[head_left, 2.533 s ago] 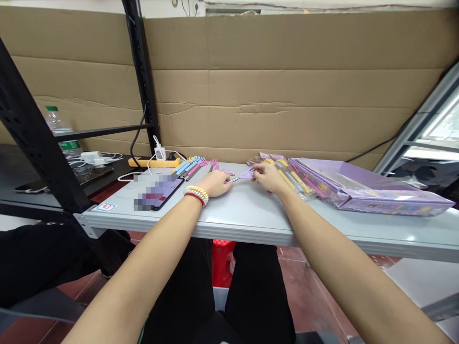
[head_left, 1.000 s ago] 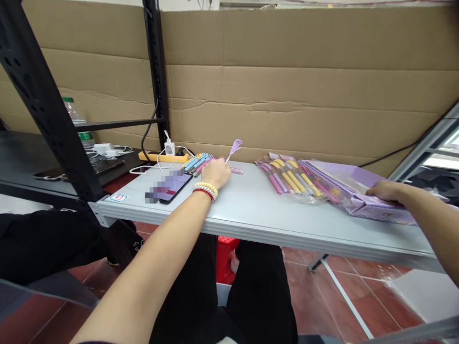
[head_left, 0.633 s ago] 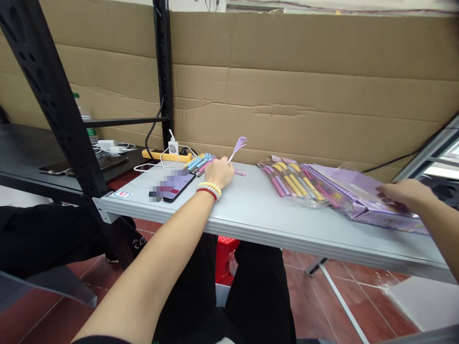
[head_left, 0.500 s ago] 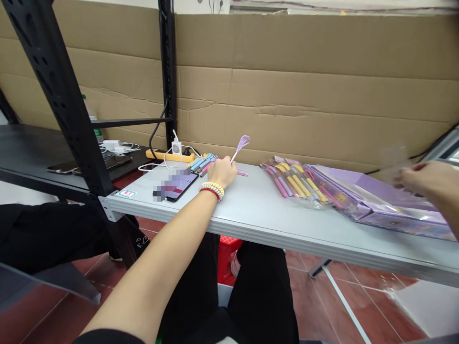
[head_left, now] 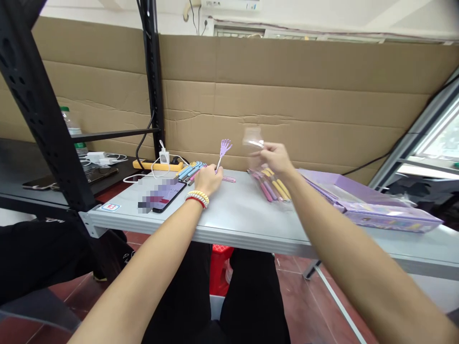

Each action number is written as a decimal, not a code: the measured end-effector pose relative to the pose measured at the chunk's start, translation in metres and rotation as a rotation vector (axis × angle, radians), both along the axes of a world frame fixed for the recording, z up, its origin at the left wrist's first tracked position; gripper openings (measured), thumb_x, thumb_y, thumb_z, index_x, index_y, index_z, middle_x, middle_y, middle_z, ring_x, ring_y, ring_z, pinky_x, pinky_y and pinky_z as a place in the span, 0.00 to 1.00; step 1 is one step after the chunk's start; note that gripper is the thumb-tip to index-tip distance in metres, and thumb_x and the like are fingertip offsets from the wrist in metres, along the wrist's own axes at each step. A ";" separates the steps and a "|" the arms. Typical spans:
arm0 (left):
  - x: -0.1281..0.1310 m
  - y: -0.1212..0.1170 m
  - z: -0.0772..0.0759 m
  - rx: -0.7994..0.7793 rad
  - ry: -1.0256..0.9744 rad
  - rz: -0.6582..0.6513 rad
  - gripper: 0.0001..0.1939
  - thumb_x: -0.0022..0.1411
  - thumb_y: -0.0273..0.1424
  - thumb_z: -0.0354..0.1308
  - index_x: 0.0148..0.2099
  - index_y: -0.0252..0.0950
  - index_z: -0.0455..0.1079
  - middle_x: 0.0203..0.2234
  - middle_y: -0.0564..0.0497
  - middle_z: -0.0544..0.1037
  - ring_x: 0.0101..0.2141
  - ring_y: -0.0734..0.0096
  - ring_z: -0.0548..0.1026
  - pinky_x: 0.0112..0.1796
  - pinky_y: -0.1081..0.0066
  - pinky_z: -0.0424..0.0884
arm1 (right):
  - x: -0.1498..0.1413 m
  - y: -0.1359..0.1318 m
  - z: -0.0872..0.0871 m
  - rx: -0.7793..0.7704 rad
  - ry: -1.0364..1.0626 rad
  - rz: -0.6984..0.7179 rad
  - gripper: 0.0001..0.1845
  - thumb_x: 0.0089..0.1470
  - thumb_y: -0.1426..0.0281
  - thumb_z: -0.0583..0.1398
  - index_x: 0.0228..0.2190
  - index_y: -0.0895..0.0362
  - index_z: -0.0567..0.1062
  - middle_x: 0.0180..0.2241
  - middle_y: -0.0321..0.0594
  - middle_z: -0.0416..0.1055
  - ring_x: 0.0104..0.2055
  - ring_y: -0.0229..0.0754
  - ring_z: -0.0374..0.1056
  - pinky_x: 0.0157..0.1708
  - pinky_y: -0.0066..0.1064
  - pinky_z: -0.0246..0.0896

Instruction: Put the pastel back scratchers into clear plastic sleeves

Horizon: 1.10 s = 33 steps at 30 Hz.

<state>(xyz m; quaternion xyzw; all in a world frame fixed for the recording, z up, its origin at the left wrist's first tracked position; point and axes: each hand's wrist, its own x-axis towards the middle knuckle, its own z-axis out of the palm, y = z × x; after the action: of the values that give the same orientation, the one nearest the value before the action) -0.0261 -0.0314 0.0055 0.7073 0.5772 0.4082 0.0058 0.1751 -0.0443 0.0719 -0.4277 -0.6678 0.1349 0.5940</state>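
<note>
My left hand, with a beaded bracelet at the wrist, is closed around the handle of a purple back scratcher, its claw end pointing up. Pinched in my right hand is a small clear plastic bag, slightly blurred, held above the table. Below that hand lie bagged back scratchers with pink, purple and yellow handles. Several loose back scratchers, blue, yellow and pink, are just left of my left hand. A pink strip-like piece rests on the table to its right.
A phone lies at the table's left. Behind it are a yellow power strip and a white charger. An open purple box stands at the right. A black shelf post rises at the left, and cardboard lines the back.
My right hand has come left from beside the purple box to above the bagged back scratchers, carrying the clear bag. My left hand still holds the purple back scratcher. The view has shifted.
</note>
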 end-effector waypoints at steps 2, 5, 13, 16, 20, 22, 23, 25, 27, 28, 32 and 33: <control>0.000 0.001 -0.001 0.014 -0.032 -0.024 0.22 0.64 0.42 0.44 0.32 0.36 0.74 0.31 0.41 0.79 0.36 0.59 0.75 0.34 0.68 0.63 | -0.022 0.010 -0.022 -0.084 0.134 0.182 0.13 0.36 0.69 0.60 0.14 0.56 0.59 0.20 0.37 0.67 0.30 0.44 0.71 0.23 0.30 0.65; 0.000 0.004 -0.002 0.009 -0.091 -0.110 0.22 0.64 0.42 0.44 0.26 0.36 0.72 0.26 0.43 0.78 0.32 0.62 0.74 0.31 0.69 0.61 | -0.036 0.019 -0.050 -0.166 0.294 0.362 0.18 0.33 0.68 0.61 0.14 0.55 0.53 0.23 0.37 0.68 0.27 0.41 0.71 0.22 0.31 0.66; 0.005 0.013 -0.008 -0.332 -0.451 -0.584 0.17 0.59 0.37 0.50 0.22 0.34 0.67 0.16 0.51 0.70 0.19 0.74 0.66 0.25 0.73 0.60 | -0.031 0.014 -0.078 -0.356 0.306 0.248 0.15 0.31 0.73 0.61 0.21 0.53 0.58 0.17 0.30 0.66 0.18 0.37 0.66 0.17 0.30 0.66; 0.004 0.013 -0.007 -0.350 -0.505 -0.651 0.17 0.56 0.38 0.53 0.21 0.33 0.68 0.16 0.53 0.69 0.20 0.77 0.63 0.24 0.73 0.59 | -0.032 0.015 -0.080 -0.354 0.273 0.232 0.12 0.31 0.74 0.60 0.23 0.54 0.64 0.24 0.35 0.72 0.23 0.39 0.68 0.19 0.32 0.67; 0.002 0.009 -0.005 -0.377 -0.456 -0.692 0.17 0.53 0.42 0.57 0.24 0.33 0.73 0.18 0.53 0.69 0.21 0.76 0.63 0.23 0.73 0.57 | -0.033 0.017 -0.078 -0.309 0.210 0.189 0.11 0.32 0.74 0.59 0.25 0.58 0.74 0.30 0.39 0.75 0.29 0.39 0.69 0.22 0.30 0.67; 0.001 0.007 -0.004 -0.387 -0.403 -0.721 0.18 0.51 0.44 0.58 0.25 0.33 0.74 0.17 0.54 0.67 0.21 0.76 0.62 0.23 0.73 0.56 | -0.033 0.015 -0.076 -0.297 0.237 0.267 0.11 0.33 0.72 0.60 0.26 0.58 0.75 0.29 0.39 0.75 0.29 0.39 0.69 0.25 0.30 0.67; 0.001 0.007 -0.004 -0.384 -0.384 -0.736 0.19 0.51 0.46 0.58 0.26 0.33 0.74 0.16 0.54 0.66 0.20 0.76 0.61 0.22 0.73 0.55 | -0.033 0.013 -0.075 -0.287 0.256 0.325 0.10 0.34 0.70 0.60 0.26 0.58 0.76 0.29 0.38 0.75 0.30 0.39 0.69 0.27 0.30 0.67; 0.001 0.005 -0.004 -0.360 -0.360 -0.768 0.22 0.51 0.49 0.58 0.26 0.33 0.75 0.15 0.56 0.62 0.19 0.77 0.59 0.22 0.73 0.54 | -0.034 0.011 -0.072 -0.251 0.280 0.401 0.10 0.37 0.65 0.62 0.25 0.58 0.75 0.29 0.38 0.74 0.30 0.38 0.68 0.30 0.31 0.67; 0.001 0.002 -0.004 -0.346 -0.330 -0.805 0.24 0.50 0.51 0.58 0.27 0.32 0.75 0.14 0.57 0.60 0.19 0.78 0.58 0.22 0.74 0.53 | -0.035 0.009 -0.071 -0.218 0.280 0.369 0.14 0.37 0.60 0.65 0.25 0.58 0.75 0.29 0.39 0.74 0.30 0.38 0.67 0.29 0.31 0.66; 0.002 0.001 -0.003 -0.351 -0.309 -0.823 0.25 0.50 0.52 0.58 0.28 0.32 0.75 0.14 0.57 0.60 0.19 0.79 0.57 0.22 0.74 0.53 | -0.036 0.009 -0.071 -0.209 0.277 0.331 0.17 0.37 0.57 0.66 0.24 0.58 0.74 0.28 0.39 0.74 0.30 0.38 0.67 0.29 0.30 0.66; 0.004 0.003 -0.004 -0.342 -0.339 -0.818 0.28 0.52 0.56 0.55 0.26 0.32 0.74 0.15 0.54 0.66 0.19 0.77 0.62 0.24 0.73 0.57 | -0.037 0.010 -0.070 -0.213 0.319 0.287 0.24 0.34 0.50 0.67 0.23 0.58 0.71 0.27 0.40 0.73 0.31 0.40 0.68 0.27 0.30 0.65; 0.004 0.005 -0.004 -0.322 -0.392 -0.771 0.30 0.54 0.56 0.52 0.24 0.32 0.72 0.16 0.52 0.68 0.20 0.76 0.64 0.25 0.72 0.59 | -0.036 0.010 -0.069 -0.216 0.344 0.299 0.25 0.35 0.49 0.67 0.23 0.57 0.70 0.27 0.40 0.73 0.32 0.40 0.69 0.27 0.29 0.65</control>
<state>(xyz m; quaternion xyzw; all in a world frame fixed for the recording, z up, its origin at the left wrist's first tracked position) -0.0225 -0.0262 0.0017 0.7700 0.3160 0.4073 0.3760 0.1388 -0.0343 0.0034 -0.3557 -0.5945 0.3628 0.6233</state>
